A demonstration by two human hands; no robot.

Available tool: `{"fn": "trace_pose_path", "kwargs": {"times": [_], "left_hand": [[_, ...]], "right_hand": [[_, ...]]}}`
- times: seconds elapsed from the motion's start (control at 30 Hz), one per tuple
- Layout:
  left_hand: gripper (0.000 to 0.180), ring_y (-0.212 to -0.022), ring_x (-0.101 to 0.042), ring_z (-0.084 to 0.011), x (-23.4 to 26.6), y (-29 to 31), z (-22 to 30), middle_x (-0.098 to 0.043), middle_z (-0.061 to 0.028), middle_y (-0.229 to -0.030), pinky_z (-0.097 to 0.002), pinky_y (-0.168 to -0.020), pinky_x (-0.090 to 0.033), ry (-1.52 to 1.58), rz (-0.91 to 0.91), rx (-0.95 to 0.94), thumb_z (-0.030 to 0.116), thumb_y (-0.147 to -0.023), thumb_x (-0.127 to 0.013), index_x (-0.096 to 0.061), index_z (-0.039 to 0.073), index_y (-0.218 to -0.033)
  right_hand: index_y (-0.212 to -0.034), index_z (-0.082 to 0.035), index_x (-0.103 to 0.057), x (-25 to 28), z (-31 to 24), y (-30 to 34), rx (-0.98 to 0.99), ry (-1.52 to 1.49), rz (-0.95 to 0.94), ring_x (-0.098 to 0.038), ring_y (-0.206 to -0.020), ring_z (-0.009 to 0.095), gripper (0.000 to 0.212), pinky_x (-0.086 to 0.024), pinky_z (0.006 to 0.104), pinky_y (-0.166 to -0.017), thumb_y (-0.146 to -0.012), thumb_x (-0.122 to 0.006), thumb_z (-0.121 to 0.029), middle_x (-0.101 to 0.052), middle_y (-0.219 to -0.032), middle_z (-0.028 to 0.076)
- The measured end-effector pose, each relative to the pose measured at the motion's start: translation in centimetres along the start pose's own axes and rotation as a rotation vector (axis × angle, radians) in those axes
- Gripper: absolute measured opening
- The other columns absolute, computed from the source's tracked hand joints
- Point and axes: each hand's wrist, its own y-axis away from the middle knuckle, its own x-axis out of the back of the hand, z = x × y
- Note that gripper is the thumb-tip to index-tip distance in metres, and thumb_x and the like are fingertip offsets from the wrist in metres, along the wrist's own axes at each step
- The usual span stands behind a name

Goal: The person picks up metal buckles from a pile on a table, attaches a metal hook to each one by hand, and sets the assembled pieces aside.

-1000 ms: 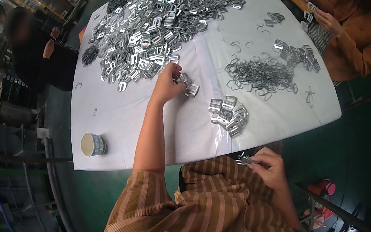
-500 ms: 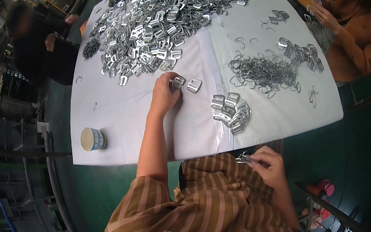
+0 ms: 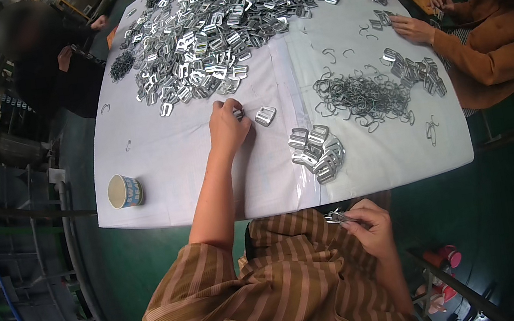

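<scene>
My left hand (image 3: 228, 128) is stretched over the white table, its fingers closed on a metal strap buckle (image 3: 239, 116) that they mostly cover. Just right of it a single silver buckle (image 3: 265, 116) lies flat on the cloth. Beyond these spreads a big heap of silver buckles (image 3: 196, 57). At my lap, below the table edge, my right hand (image 3: 371, 226) pinches a metal buckle (image 3: 336, 216); whether it is one piece or more I cannot tell. A small pile of buckles (image 3: 318, 152) rests near the table's front edge, between my two hands.
A paper cup (image 3: 124, 191) stands at the table's left front corner. Bent wire rings (image 3: 363, 96) lie tangled on the right, beside more buckles (image 3: 415, 72). Co-workers' hands (image 3: 412, 28) reach over the right edge; another person (image 3: 43, 66) is at the far left.
My left hand has turned over the buckle, which now shows less. On the right, a co-worker in orange has put a hand down on the buckles, and another's hand has moved nearer.
</scene>
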Motion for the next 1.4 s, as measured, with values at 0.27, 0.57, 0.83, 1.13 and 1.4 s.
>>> {"fn": "trace_pose_path", "kwargs": {"times": [0.27,0.57,0.83,1.13,1.4], "left_hand": [[0.045,-0.097,-0.056,-0.0318,-0.7,0.3,1.7,-0.054,-0.0149,-0.105,-0.0368,-0.082,-0.047,0.427,-0.165,-0.28,0.003,-0.066,-0.068,-0.049,0.003,-0.107],[0.046,-0.09,-0.054,-0.0309,-1.6,2.1,3.0,-0.057,-0.0154,-0.093,-0.0386,-0.077,-0.045,0.188,-0.046,-0.121,0.012,-0.063,-0.077,-0.049,0.002,-0.099],[0.042,-0.079,-0.056,-0.0264,-0.6,2.8,3.9,-0.06,-0.0142,-0.085,-0.0362,-0.073,-0.046,0.485,-0.336,-0.123,0.016,-0.064,-0.078,-0.05,0.003,-0.093],[0.035,-0.087,-0.056,-0.0308,-2.6,-6.0,-3.9,-0.06,-0.0136,-0.092,-0.0394,-0.073,-0.047,-0.081,0.302,-0.213,0.019,-0.07,-0.074,-0.062,0.003,-0.099],[0.017,-0.062,-0.058,-0.0225,0.3,-6.8,-4.4,-0.06,-0.0098,-0.069,-0.0357,-0.058,-0.045,0.179,-0.233,-0.191,0.017,-0.082,-0.063,-0.062,0.0,-0.085]], "right_hand": [[-0.088,0.003,-0.066,0.1,0.0,0.0,0.001,0.015,0.005,-0.058,-0.067,0.014,0.015,-0.045,0.0232,-0.057,-0.072,-0.068,0.005,-0.06,-0.077,0.008],[-0.089,0.002,-0.067,0.6,-0.6,0.1,-0.007,0.054,-0.004,-0.058,-0.068,0.013,0.017,-0.044,0.0224,-0.055,-0.072,-0.068,0.004,-0.061,-0.078,0.007],[-0.087,0.003,-0.066,0.5,0.2,0.2,0.001,0.0,0.044,-0.058,-0.067,0.014,0.016,-0.045,0.023,-0.057,-0.071,-0.068,0.005,-0.061,-0.077,0.008],[-0.086,0.004,-0.066,0.4,0.0,-0.1,0.01,0.028,0.024,-0.059,-0.067,0.014,0.015,-0.046,0.0243,-0.059,-0.071,-0.069,0.005,-0.061,-0.076,0.009],[-0.086,0.004,-0.066,-0.2,-0.4,-0.5,-0.008,0.041,-0.006,-0.059,-0.067,0.015,0.016,-0.047,0.0245,-0.059,-0.071,-0.069,0.005,-0.061,-0.076,0.01]]}}
